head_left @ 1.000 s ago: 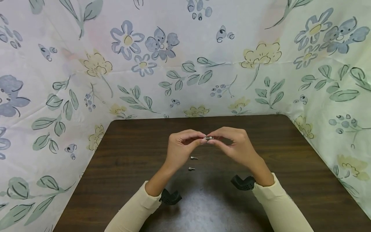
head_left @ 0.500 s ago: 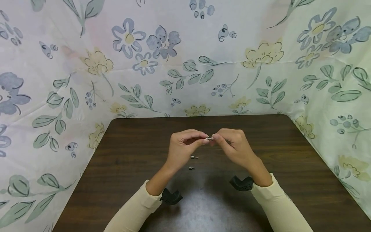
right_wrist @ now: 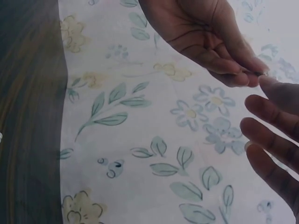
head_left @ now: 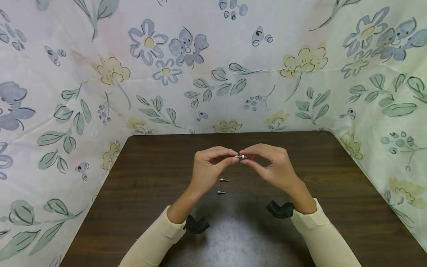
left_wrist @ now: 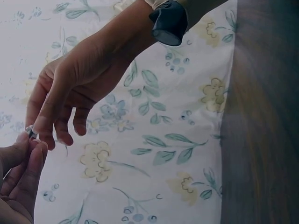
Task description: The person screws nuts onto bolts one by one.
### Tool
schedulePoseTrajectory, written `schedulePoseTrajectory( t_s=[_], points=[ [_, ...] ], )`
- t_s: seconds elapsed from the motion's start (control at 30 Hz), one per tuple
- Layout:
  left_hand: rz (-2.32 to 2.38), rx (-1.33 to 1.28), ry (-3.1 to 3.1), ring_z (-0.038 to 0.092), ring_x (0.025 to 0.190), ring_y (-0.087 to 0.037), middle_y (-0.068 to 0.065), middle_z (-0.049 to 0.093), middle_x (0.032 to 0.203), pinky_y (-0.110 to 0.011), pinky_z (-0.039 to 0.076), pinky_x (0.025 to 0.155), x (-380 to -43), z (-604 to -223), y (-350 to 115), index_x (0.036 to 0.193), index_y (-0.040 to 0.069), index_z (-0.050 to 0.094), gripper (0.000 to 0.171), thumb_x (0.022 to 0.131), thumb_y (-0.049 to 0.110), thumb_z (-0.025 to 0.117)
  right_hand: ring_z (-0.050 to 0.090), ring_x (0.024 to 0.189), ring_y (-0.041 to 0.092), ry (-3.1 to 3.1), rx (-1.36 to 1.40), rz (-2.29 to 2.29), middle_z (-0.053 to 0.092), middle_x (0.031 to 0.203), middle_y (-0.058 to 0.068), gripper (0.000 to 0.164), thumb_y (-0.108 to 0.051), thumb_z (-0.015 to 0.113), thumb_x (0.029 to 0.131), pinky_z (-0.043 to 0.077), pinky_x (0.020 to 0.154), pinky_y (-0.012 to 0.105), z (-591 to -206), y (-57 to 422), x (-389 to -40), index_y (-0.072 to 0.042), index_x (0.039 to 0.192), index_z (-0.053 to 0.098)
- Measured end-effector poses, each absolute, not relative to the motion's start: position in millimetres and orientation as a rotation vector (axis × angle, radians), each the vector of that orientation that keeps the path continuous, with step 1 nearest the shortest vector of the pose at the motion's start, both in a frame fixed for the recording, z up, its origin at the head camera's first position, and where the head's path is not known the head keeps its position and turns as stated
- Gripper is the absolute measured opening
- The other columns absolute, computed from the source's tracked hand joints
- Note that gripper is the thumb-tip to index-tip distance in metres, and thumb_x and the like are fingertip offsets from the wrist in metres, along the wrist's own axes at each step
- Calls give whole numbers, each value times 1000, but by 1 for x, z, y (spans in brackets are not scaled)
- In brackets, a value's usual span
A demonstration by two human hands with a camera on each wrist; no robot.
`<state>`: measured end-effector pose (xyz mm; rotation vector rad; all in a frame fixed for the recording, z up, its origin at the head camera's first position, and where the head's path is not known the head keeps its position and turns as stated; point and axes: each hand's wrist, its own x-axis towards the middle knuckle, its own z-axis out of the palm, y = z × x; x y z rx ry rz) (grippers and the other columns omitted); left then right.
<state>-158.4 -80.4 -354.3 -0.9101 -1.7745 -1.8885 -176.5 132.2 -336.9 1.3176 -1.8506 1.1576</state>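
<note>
Above the middle of the table, a small silver bolt (head_left: 238, 156) lies level between the two hands. My left hand (head_left: 209, 163) pinches its left end between thumb and fingertips. Near the bolt's right end sits a wider bright piece that looks like a nut (head_left: 243, 157). The thumb and index finger of my right hand (head_left: 271, 163) pinch it from the far and near sides. Fingertips cover part of both pieces. The left wrist view shows a silver bit of the hardware (left_wrist: 31, 132) between both hands' fingertips; in the right wrist view it is mostly hidden.
Two more silver socket-head bolts, a farther one (head_left: 224, 180) and a nearer one (head_left: 221, 192), lie on the dark wooden table (head_left: 150, 193) below the left hand. Flower-print cloth (head_left: 213, 55) hangs behind and along both sides of the table.
The right thumb and index finger rolled over the nut, covering it half a second ago, and have now swung back so it shows between them. The left hand stays nearly still.
</note>
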Motion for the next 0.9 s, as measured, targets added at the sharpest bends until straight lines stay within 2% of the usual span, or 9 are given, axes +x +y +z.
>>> schedulePoseTrajectory(
  t_s=[0.13,0.27,0.33,0.53,0.7,0.8,0.9],
  points=[
    [-1890,-906,-1783,72,79,-23,-12,75,91,-39,62,69,-158,-354,-81,95,-1,78,11,85,-5,78,69,80,17,-1847,1324,1159,76,96,8,18,-7,80,88,55,76,19,-337,131,-177,-2,105,77],
    [-1895,-896,-1792,72,79,-22,-12,75,91,-38,62,68,-157,-354,-81,95,-2,78,11,85,-5,78,72,83,19,-1854,1329,1168,76,95,6,18,-19,73,96,57,80,21,-338,128,-178,-3,103,77],
    [-1897,-899,-1792,72,78,-22,-13,75,90,-39,62,68,-157,-354,-81,95,-2,78,11,85,-5,78,73,83,19,-1865,1325,1170,76,94,5,18,-21,71,98,57,81,22,-339,127,-178,-4,101,77],
    [-1908,-922,-1792,72,79,-24,-12,75,91,-41,62,70,-157,-355,-80,95,-1,78,12,84,-6,78,70,76,12,-1909,1296,1174,74,87,-1,19,-22,67,101,57,71,23,-342,127,-177,-8,92,77],
    [-1925,-934,-1783,73,79,-26,-13,75,91,-42,62,71,-158,-356,-79,95,-2,78,13,84,-7,78,68,72,10,-1925,1289,1181,72,80,-3,28,-23,61,105,56,69,21,-343,127,-178,-10,84,75],
    [-1928,-926,-1782,72,79,-25,-13,75,90,-42,63,70,-159,-357,-79,95,-2,78,12,84,-7,78,68,74,10,-1948,1269,1181,73,85,-1,27,-28,62,104,55,70,20,-343,129,-177,-9,91,76],
    [-1922,-913,-1784,72,78,-24,-13,75,90,-40,63,69,-159,-356,-80,95,-2,78,11,85,-6,78,68,76,14,-1942,1270,1172,75,95,3,26,-31,69,99,57,70,23,-341,132,-177,-6,103,76]
  ],
)
